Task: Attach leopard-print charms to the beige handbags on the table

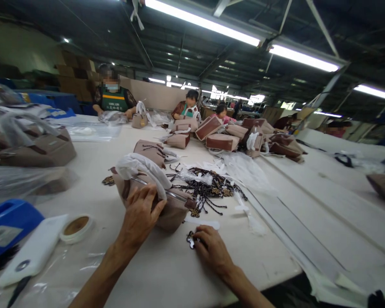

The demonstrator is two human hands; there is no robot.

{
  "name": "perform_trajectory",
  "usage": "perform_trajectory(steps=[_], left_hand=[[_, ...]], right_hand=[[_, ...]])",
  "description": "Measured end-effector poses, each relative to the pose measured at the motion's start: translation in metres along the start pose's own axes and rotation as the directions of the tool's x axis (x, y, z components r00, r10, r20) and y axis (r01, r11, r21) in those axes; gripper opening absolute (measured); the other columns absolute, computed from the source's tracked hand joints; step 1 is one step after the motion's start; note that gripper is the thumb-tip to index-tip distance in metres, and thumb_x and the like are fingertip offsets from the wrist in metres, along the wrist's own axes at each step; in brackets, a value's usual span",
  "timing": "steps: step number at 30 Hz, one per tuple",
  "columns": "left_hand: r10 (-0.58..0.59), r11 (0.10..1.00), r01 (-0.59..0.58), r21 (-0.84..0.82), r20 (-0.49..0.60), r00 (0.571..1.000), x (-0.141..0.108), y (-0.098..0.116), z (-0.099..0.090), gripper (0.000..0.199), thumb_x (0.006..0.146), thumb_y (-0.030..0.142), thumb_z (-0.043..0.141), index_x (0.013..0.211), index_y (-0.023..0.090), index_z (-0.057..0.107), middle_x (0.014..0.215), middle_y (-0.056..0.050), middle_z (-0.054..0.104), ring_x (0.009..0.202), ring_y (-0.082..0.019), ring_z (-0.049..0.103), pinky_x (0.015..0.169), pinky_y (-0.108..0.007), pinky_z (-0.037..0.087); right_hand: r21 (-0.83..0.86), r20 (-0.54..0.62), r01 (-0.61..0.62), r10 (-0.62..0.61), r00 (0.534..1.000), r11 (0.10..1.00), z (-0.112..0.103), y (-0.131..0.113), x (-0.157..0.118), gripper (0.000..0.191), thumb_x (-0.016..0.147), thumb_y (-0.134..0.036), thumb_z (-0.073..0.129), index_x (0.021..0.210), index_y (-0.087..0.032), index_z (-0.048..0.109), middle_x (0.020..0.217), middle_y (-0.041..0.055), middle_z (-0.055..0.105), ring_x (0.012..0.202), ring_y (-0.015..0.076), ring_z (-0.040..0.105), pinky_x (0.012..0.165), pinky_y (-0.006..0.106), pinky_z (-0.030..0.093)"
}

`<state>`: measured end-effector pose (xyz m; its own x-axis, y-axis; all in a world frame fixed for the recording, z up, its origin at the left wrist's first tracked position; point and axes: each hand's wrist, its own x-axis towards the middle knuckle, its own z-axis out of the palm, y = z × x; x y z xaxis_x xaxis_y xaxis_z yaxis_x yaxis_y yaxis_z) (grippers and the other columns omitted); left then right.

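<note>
A taupe handbag point(171, 214) with brown trim, a zipped top and handles wrapped in white padding point(143, 167) stands in front of me, tilted a little. My left hand point(141, 209) grips its near top edge, fingers bent over by the zip. Lower right, my right hand point(211, 246) has its fingertips on a small black-and-white charm point(190, 240) lying on the table; the fingers partly cover it. Just beyond lies a heap of black braided cords with leopard-patterned pieces point(216, 182). Another leopard-patterned piece point(108, 181) shows left of the bag.
At left are a blue tape dispenser point(13, 226), a white device point(32, 252), a tape roll point(77, 229) and wrapped bags point(38, 149). More handbags point(223, 141) pile up farther back. Co-workers point(115, 96) sit across the table. Plastic film point(248, 171) lies right of the cords.
</note>
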<state>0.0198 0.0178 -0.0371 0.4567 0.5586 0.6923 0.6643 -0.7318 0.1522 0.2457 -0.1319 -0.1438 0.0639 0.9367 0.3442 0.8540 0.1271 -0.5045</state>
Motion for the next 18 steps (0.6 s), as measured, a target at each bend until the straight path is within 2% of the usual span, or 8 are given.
perform_trajectory(steps=[3, 5, 8, 11, 15, 18], left_hand=[[0.001, 1.0, 0.0, 0.007, -0.012, 1.0, -0.004, -0.001, 0.002, 0.042, 0.094, 0.041, 0.044, 0.124, 0.011, 0.048, 0.12, -0.019, 0.06, 0.119, -0.034, 0.052, 0.107, -0.053, 0.032], [-0.003, 1.0, 0.004, 0.016, -0.01, 1.0, -0.005, -0.001, 0.002, 0.044, 0.094, 0.042, 0.043, 0.125, 0.012, 0.046, 0.121, -0.019, 0.06, 0.12, -0.034, 0.052, 0.106, -0.053, 0.033], [0.007, 0.999, -0.006, 0.032, -0.02, 1.0, -0.003, -0.002, 0.001, 0.045, 0.094, 0.044, 0.041, 0.126, 0.013, 0.045, 0.121, -0.019, 0.059, 0.12, -0.034, 0.051, 0.105, -0.054, 0.035], [0.017, 0.999, -0.014, 0.04, -0.053, 0.998, -0.002, -0.002, 0.0, 0.045, 0.095, 0.045, 0.04, 0.124, 0.012, 0.046, 0.119, -0.019, 0.059, 0.117, -0.034, 0.052, 0.104, -0.054, 0.036], [0.009, 1.0, -0.007, 0.029, -0.075, 0.997, -0.004, -0.001, -0.001, 0.044, 0.095, 0.043, 0.041, 0.123, 0.01, 0.048, 0.118, -0.019, 0.059, 0.116, -0.035, 0.053, 0.103, -0.053, 0.038], [0.006, 1.0, -0.005, 0.017, -0.081, 0.997, -0.006, 0.0, -0.002, 0.044, 0.094, 0.042, 0.042, 0.122, 0.009, 0.048, 0.117, -0.02, 0.06, 0.115, -0.035, 0.053, 0.102, -0.054, 0.038]], right_hand=[[-0.03, -0.045, -0.123, 0.121, 0.992, 0.992, -0.01, 0.012, 0.013, 0.019, 0.087, -0.018, 0.055, 0.1, -0.019, 0.068, 0.109, 0.0083, 0.067, 0.106, 0.0227, 0.058, 0.096, 0.035, 0.045], [-0.05, -0.06, -0.156, 0.153, 0.986, 0.987, -0.013, 0.017, 0.027, 0.021, 0.087, -0.018, 0.053, 0.103, -0.019, 0.067, 0.108, 0.008, 0.067, 0.105, 0.0223, 0.059, 0.096, 0.034, 0.045], [-0.073, -0.046, -0.168, 0.165, 0.985, 0.983, -0.008, 0.022, 0.05, 0.024, 0.086, -0.018, 0.055, 0.106, -0.02, 0.066, 0.111, 0.0075, 0.066, 0.107, 0.0223, 0.058, 0.098, 0.033, 0.043], [-0.12, -0.03, -0.197, 0.194, 0.98, 0.973, 0.004, 0.026, 0.068, 0.033, 0.083, -0.02, 0.06, 0.115, -0.018, 0.064, 0.124, 0.0113, 0.061, 0.118, 0.0262, 0.052, 0.104, 0.038, 0.037], [-0.184, 0.004, -0.202, 0.206, 0.979, 0.962, 0.014, 0.027, 0.076, 0.036, 0.082, -0.024, 0.062, 0.117, -0.018, 0.063, 0.133, 0.0127, 0.055, 0.125, 0.0285, 0.046, 0.108, 0.041, 0.03], [-0.217, 0.036, -0.176, 0.188, 0.982, 0.96, 0.008, 0.027, 0.071, 0.028, 0.084, -0.023, 0.06, 0.111, -0.021, 0.066, 0.125, 0.0093, 0.061, 0.119, 0.025, 0.05, 0.104, 0.036, 0.033]])
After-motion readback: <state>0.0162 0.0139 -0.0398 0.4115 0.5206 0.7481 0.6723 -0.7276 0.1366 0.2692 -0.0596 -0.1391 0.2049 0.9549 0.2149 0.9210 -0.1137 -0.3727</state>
